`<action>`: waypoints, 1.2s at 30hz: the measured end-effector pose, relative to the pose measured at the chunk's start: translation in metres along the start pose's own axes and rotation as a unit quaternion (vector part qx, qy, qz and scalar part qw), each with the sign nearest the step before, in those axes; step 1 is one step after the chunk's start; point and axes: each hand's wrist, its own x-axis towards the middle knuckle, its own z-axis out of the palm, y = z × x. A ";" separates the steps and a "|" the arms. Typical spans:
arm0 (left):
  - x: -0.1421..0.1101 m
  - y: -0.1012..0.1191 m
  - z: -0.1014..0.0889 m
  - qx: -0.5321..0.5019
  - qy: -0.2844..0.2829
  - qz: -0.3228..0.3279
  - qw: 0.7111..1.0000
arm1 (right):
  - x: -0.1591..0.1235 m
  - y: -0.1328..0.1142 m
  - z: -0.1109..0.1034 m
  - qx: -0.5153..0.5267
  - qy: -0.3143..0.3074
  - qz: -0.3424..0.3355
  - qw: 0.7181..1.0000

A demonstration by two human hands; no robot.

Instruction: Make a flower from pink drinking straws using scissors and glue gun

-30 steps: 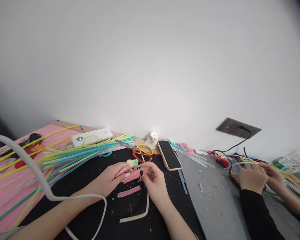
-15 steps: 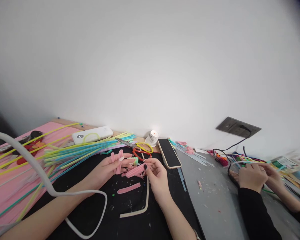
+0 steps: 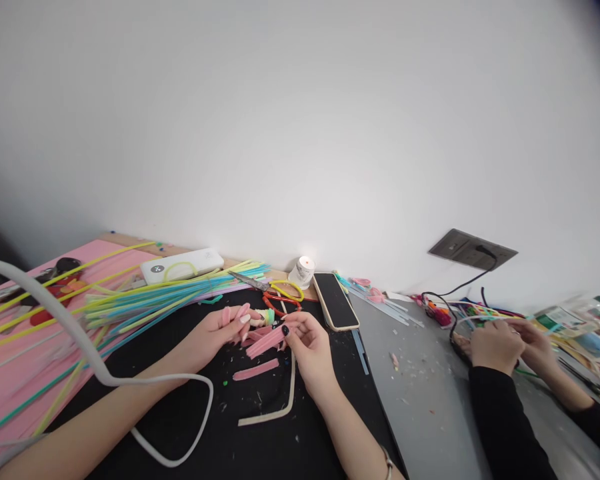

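From the head camera, I see the left hand (image 3: 207,337) with its fingers closed around the pink looped piece (image 3: 239,313), which sticks up above the fingertips. The right hand (image 3: 311,350) pinches the flat pink strip (image 3: 265,342) between thumb and fingers. Both pieces are over the black mat (image 3: 220,433), and a cream-and-green roll (image 3: 265,316) shows between the hands; I think it is wound pipe cleaner, but the fingers crowd it too much for me to be sure.

Nearer me on the mat lie a loose pink strip (image 3: 255,370) and a bent cream strip (image 3: 267,419). Beyond the hands I have the red-and-yellow-handled scissors (image 3: 283,293), a small white cup (image 3: 301,272) and a smartphone (image 3: 337,301). To my left, the pastel pipe-cleaner bundle (image 3: 165,300) lies beside a white power bank (image 3: 183,265), with a pink sheet (image 3: 10,393) farther left. A white cable (image 3: 93,360) loops across my view in front of the left forearm. On my right, past the grey tabletop (image 3: 425,413), another person's hands (image 3: 497,345) work near a wall socket (image 3: 473,250).
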 end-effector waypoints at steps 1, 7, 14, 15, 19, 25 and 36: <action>-0.001 0.000 0.001 0.017 -0.009 0.001 1.000 | -0.001 -0.001 0.001 0.008 -0.006 0.004 1.000; -0.007 0.005 0.012 0.130 -0.056 -0.009 0.990 | -0.003 -0.003 0.005 0.031 -0.052 0.035 0.998; -0.005 0.002 0.007 0.145 0.007 0.011 0.989 | 0.000 -0.003 0.002 0.000 0.004 0.027 1.000; -0.005 0.002 0.007 0.137 0.008 0.017 0.990 | 0.000 -0.003 0.001 -0.003 0.009 0.024 1.000; -0.006 0.002 0.010 0.114 -0.015 0.016 0.993 | 0.000 -0.001 0.001 0.004 0.007 0.033 0.999; -0.007 -0.002 0.010 0.171 -0.058 -0.005 0.984 | -0.001 0.002 0.003 0.035 -0.012 0.074 0.997; -0.006 -0.001 0.009 0.137 -0.033 0.012 0.990 | 0.001 -0.003 0.001 0.015 0.015 0.047 0.999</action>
